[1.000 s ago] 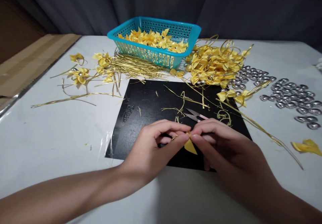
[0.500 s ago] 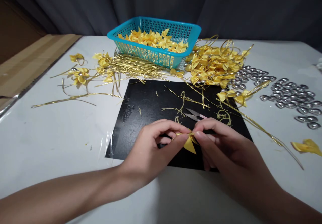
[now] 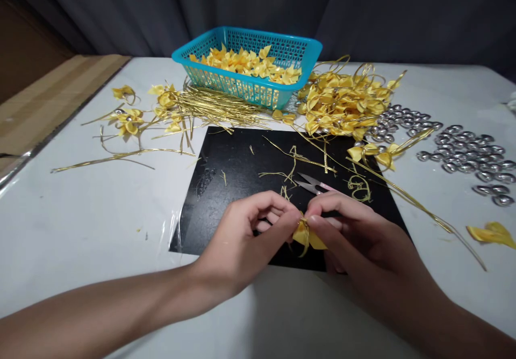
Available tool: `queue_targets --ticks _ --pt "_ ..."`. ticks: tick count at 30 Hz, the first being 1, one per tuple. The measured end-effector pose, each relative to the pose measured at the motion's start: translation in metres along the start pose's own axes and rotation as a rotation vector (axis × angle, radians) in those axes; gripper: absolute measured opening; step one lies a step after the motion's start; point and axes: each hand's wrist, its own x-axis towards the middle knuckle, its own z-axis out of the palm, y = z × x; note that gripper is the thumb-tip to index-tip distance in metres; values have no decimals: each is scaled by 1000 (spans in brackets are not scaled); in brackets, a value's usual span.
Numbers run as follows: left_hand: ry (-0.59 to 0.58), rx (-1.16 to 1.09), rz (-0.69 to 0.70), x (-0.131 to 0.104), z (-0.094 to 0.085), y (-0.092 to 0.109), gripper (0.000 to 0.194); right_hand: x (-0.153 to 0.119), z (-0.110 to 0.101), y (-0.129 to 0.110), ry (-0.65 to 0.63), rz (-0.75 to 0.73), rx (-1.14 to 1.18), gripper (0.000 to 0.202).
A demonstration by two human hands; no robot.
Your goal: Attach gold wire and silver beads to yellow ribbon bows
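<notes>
Between both hands is a yellow ribbon flower (image 3: 309,237), held over the near part of a black mat (image 3: 237,155). My left hand (image 3: 258,230) pinches its upper left side between thumb and forefinger. On the other side, my right hand (image 3: 355,230) grips it with thumb and forefinger close to the left fingertips. A thin gold strand (image 3: 305,243) hangs down across the petals. The fingertips cover the flower's centre. Just beyond the right hand lie thread snips (image 3: 310,181), blades apart, their handle partly hidden by that hand.
A blue basket (image 3: 310,60) of yellow petals stands at the back. Gold wires (image 3: 221,106) lie before it, with finished-looking yellow flowers (image 3: 342,101) heaped to the right. Silver beads (image 3: 467,149) spread at far right; a loose yellow ribbon piece (image 3: 492,234) lies nearer.
The flower has turned in the fingers: its petals now spread lower right and the gold strand shows in front. Both hands have shifted only slightly.
</notes>
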Motion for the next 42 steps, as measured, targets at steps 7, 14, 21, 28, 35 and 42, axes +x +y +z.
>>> queue_targets --ticks 7,14,21,28,35,42 --pt "159 67 123 -1 1 2 5 -3 3 -9 91 142 81 20" --pt "109 223 270 -4 -2 0 9 -3 4 -8 100 149 119 17" --pt "147 159 258 -1 1 -2 8 -2 3 -8 113 137 87 16" --pt "188 228 238 1 -1 -3 7 -1 1 -7 84 138 86 18" --pt "166 286 207 2 0 -2 7 0 -4 -2 19 126 72 20" --pt "205 224 239 -5 2 -2 5 0 -3 -2 36 119 57 19"
